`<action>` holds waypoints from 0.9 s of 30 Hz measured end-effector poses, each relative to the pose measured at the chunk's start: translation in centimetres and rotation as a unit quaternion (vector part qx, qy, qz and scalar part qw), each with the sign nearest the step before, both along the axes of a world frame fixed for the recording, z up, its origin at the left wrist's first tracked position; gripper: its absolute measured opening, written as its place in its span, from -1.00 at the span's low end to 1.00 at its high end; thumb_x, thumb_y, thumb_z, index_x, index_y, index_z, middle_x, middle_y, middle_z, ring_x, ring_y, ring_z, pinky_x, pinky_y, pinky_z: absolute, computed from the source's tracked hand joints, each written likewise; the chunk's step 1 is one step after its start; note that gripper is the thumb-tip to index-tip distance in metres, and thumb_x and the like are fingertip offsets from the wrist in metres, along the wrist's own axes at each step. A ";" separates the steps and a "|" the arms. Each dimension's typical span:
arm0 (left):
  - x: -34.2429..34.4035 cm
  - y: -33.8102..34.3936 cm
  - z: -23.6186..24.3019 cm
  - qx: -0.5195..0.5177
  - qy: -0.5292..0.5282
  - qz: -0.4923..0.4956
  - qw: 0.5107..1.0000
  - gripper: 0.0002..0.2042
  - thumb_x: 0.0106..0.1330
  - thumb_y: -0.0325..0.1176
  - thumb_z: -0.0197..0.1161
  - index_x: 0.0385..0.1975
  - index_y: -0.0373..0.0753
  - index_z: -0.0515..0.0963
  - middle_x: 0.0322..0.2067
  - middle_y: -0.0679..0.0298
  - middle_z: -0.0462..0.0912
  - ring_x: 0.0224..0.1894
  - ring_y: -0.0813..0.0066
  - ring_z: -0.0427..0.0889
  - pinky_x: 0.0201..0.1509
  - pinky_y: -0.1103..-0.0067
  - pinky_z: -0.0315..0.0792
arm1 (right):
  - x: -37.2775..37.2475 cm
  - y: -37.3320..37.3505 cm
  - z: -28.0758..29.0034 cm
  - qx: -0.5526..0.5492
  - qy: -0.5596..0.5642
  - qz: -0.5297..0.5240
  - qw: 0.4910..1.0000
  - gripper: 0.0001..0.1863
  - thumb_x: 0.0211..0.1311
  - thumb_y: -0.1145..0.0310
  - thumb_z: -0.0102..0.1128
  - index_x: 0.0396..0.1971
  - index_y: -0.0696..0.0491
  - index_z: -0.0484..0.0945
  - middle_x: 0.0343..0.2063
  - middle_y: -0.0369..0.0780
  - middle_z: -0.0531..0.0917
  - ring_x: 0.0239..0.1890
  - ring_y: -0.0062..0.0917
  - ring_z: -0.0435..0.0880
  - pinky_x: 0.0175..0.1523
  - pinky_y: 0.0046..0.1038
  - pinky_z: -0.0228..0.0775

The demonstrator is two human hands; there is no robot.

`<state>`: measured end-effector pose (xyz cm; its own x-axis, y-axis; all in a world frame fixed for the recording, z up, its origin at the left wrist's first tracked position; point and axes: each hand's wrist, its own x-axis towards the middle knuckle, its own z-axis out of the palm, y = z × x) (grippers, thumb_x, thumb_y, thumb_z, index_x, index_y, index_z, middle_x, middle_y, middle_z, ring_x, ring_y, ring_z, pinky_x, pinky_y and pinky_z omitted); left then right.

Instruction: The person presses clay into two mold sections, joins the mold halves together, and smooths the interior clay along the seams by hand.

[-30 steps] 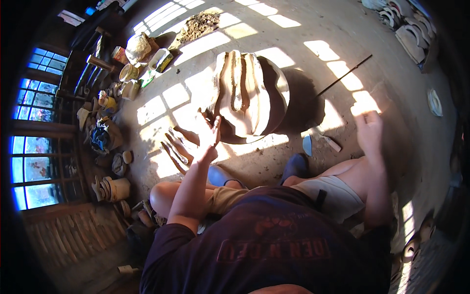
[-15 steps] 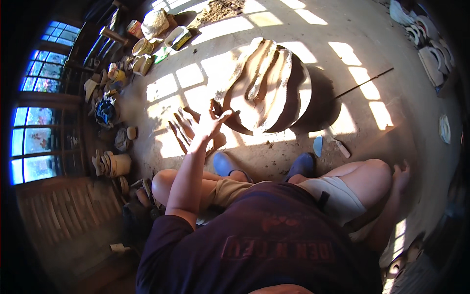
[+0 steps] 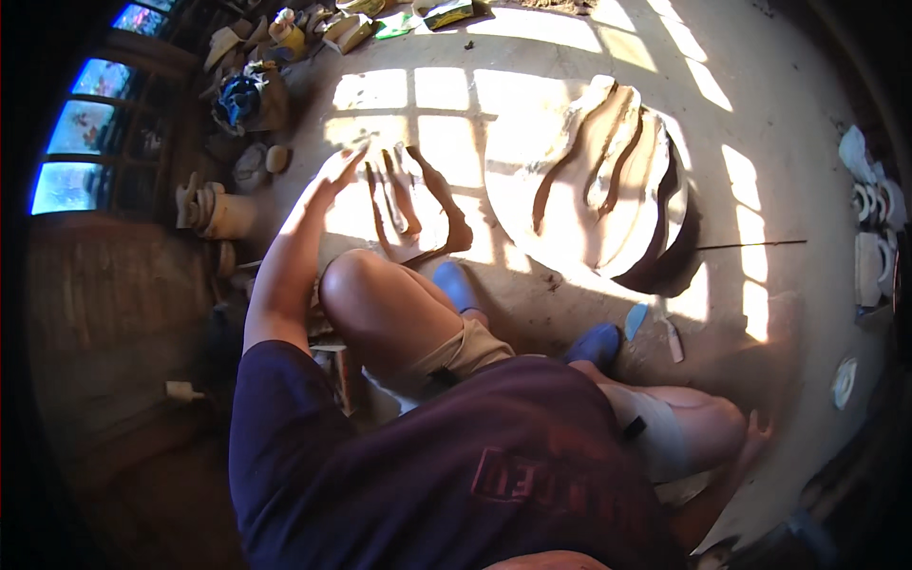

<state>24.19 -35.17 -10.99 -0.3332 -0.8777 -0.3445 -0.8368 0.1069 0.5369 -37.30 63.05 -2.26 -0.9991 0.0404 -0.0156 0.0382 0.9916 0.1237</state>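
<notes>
My left hand (image 3: 342,169) reaches out with stretched fingers to the left edge of a pale board or slab (image 3: 429,204), where several long dark strips, apparently clay, (image 3: 397,198) lie. Strong sunlight washes out the fingertips, so I cannot tell whether they touch a strip. Beside my right knee, my right hand (image 3: 755,435) hangs with its fingers loosely apart and nothing visible in them. In front of me and to the right is a large round, pale form (image 3: 579,176) with wavy raised ridges across its top.
A thin dark rod (image 3: 755,245) sticks out right of the round form. A blue flat scraper (image 3: 635,321) and a small handled tool (image 3: 674,340) lie near my right foot. Pots and containers (image 3: 228,215) line the left wall. Pale curved pieces (image 3: 872,256) stand far right.
My left hand has moved from the round form's edge leftward to the slab with strips. The view has turned left. My right hand remains by the knee.
</notes>
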 end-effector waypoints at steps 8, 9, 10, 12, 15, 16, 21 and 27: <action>1.4 7.9 -18.5 0.043 0.033 0.078 0.995 -0.31 0.51 0.25 0.09 0.33 -0.25 0.55 0.22 0.05 0.65 0.28 0.19 0.58 0.43 0.29 0.38 | 6.5 -25.8 10.6 -0.265 -0.006 0.072 0.962 -0.48 0.37 0.23 0.40 0.20 0.23 0.60 -0.01 -0.08 0.74 0.03 -0.37 0.70 0.19 -0.33 0.55; 0.0 8.5 -19.3 0.039 0.017 0.080 0.996 -0.32 0.51 0.24 0.10 0.32 -0.25 0.56 0.21 0.06 0.65 0.28 0.20 0.58 0.42 0.29 0.38 | 6.9 -28.2 9.9 -0.304 -0.045 0.019 0.951 -0.53 0.40 0.22 0.39 0.17 0.20 0.62 -0.02 -0.13 0.75 0.04 -0.41 0.70 0.18 -0.36 0.55; -2.2 8.4 -19.6 0.036 0.013 0.076 0.996 -0.33 0.51 0.24 0.11 0.32 -0.25 0.56 0.21 0.06 0.65 0.27 0.20 0.59 0.42 0.30 0.39 | 6.6 -27.5 5.8 -0.376 -0.049 0.108 0.919 -0.49 0.36 0.23 0.45 0.20 0.18 0.62 0.03 -0.16 0.74 0.07 -0.44 0.69 0.16 -0.38 0.57; -3.2 9.0 -19.8 0.038 0.003 0.084 0.996 -0.34 0.51 0.22 0.12 0.30 -0.25 0.56 0.19 0.07 0.66 0.25 0.21 0.59 0.41 0.31 0.39 | 9.5 -33.3 3.7 -0.486 -0.236 0.079 0.838 -0.45 0.31 0.24 0.50 0.24 0.14 0.62 0.12 -0.15 0.71 0.15 -0.47 0.67 0.22 -0.35 0.54; -6.1 8.9 -19.2 0.045 0.007 0.079 0.996 -0.36 0.50 0.19 0.14 0.29 -0.25 0.57 0.17 0.09 0.66 0.23 0.23 0.60 0.39 0.32 0.40 | 10.2 -35.1 -2.6 -0.428 -0.270 0.318 0.802 -0.44 0.30 0.24 0.46 0.25 0.15 0.62 0.16 -0.08 0.69 0.23 -0.31 0.64 0.31 -0.28 0.49; -6.5 8.7 -18.8 0.044 0.005 0.080 0.996 -0.37 0.50 0.19 0.15 0.28 -0.25 0.57 0.16 0.09 0.67 0.23 0.24 0.60 0.39 0.32 0.40 | 10.0 -35.1 -5.9 -0.389 -0.254 0.419 0.780 -0.44 0.29 0.22 0.44 0.24 0.15 0.63 0.16 -0.07 0.69 0.24 -0.24 0.63 0.33 -0.26 0.48; -6.4 9.2 -18.9 0.051 0.001 0.088 0.995 -0.40 0.50 0.14 0.18 0.26 -0.26 0.58 0.13 0.11 0.68 0.19 0.27 0.61 0.36 0.34 0.41 | 11.5 -38.6 -8.4 -0.304 -0.305 0.577 0.694 -0.62 0.38 0.18 0.27 0.03 0.12 0.68 0.07 -0.11 0.70 0.19 -0.24 0.64 0.32 -0.25 0.51; -3.7 9.3 -19.0 0.044 0.012 0.105 0.993 -0.45 0.49 0.09 0.22 0.23 -0.26 0.59 0.09 0.14 0.69 0.15 0.30 0.62 0.34 0.37 0.43 | 12.1 -40.8 -9.1 -0.663 -0.539 -0.035 0.519 -0.81 0.66 0.33 -0.12 0.02 0.07 0.46 0.00 -0.01 0.69 0.13 -0.11 0.73 0.11 -0.10 0.67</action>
